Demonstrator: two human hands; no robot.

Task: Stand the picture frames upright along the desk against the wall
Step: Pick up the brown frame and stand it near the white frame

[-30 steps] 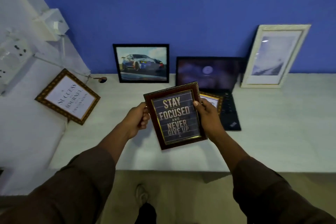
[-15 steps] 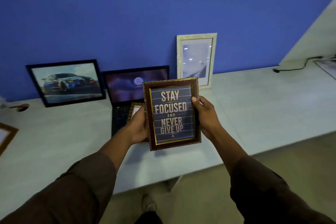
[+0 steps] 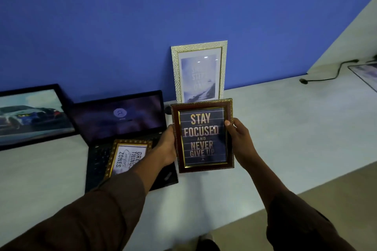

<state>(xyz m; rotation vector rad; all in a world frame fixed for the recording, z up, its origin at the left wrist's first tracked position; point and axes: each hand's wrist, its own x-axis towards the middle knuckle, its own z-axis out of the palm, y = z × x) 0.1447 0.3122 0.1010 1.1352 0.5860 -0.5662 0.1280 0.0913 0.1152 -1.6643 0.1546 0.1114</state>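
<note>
I hold a brown frame (image 3: 202, 135) reading "STAY FOCUSED AND NEVER GIVE UP" upright above the white desk (image 3: 285, 138). My left hand (image 3: 166, 146) grips its left edge and my right hand (image 3: 237, 135) grips its right edge. Right behind it a white frame (image 3: 199, 71) leans upright against the blue wall (image 3: 183, 16). At the far left a black frame with a car picture (image 3: 30, 114) also leans on the wall. A small gold-edged frame (image 3: 127, 157) lies flat on the laptop's keyboard, partly hidden by my left forearm.
An open black laptop (image 3: 120, 118) stands on the desk between the car frame and the white frame. At the far right a black cable (image 3: 326, 73) runs along the desk, and the corner of another flat picture (image 3: 367, 71) shows. The desk's front edge runs diagonally at lower right.
The view has swung right and nearer to the desk. The brown frame, in both hands, has moved right, from over the laptop to in front of the white frame.
</note>
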